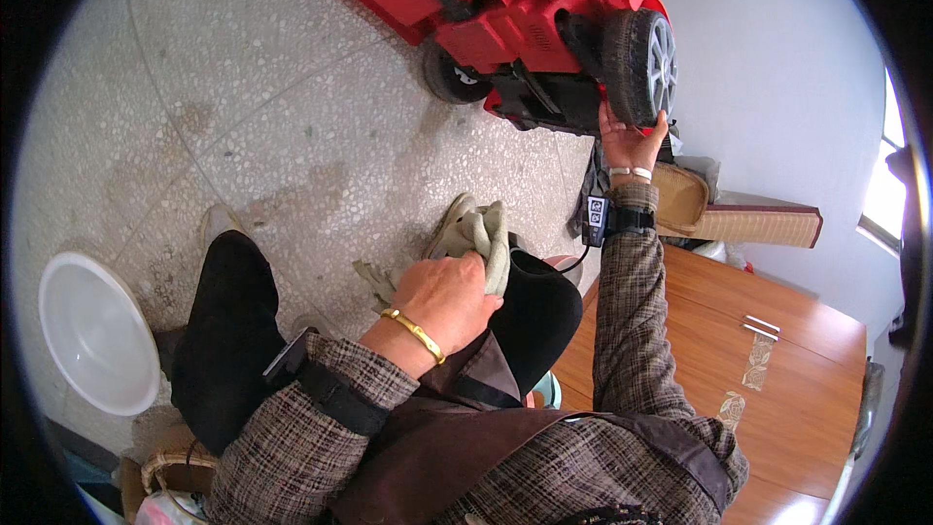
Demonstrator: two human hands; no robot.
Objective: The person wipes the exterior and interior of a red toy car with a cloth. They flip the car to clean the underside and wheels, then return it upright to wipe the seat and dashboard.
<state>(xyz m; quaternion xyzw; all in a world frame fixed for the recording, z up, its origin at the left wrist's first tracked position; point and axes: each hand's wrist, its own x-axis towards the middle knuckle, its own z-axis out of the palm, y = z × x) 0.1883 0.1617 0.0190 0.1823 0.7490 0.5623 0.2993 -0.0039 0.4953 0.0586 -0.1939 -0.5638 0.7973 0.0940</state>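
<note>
A red ride-on toy car (505, 15) is tipped on its side at the top, its underside and black wheels facing me. My right hand (632, 141), arm stretched far out, grips the lower edge of its nearest wheel (639, 66), which has a grey spoked hub. The thumb lies on the hub side and the fingers on the inner side. My left hand (442, 297) is closed round a bunched pale grey-green cloth (494, 248), held above my bent knee. One end of the cloth hangs out to the left of the fist.
A white basin (97, 333) stands on the speckled floor (282, 117) at the left. To the right are a wooden cabinet (700, 316) and a woven tray (678, 196) against the wall. A basket (180, 462) sits at the lower left.
</note>
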